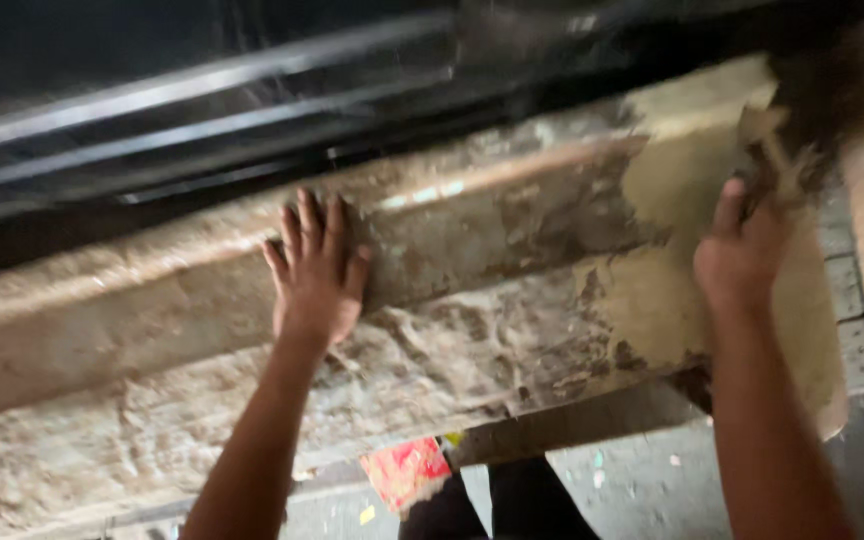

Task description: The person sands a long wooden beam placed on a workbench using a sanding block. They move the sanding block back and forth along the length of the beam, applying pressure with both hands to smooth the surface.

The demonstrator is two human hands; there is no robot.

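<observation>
Head view: we are pressing our left hand (314,272), fingers spread wide, flat on the crusted beam (472,300); our right hand (742,250) is gripping a blurred scraper (774,150) at its far end.

One package is seen: a small red wrapper (407,472) with pale markings, crumpled and roughly square, lying on the grey floor at six o'clock, just below the edge of the crusted slab. No labels, signs or screens are shown.
</observation>
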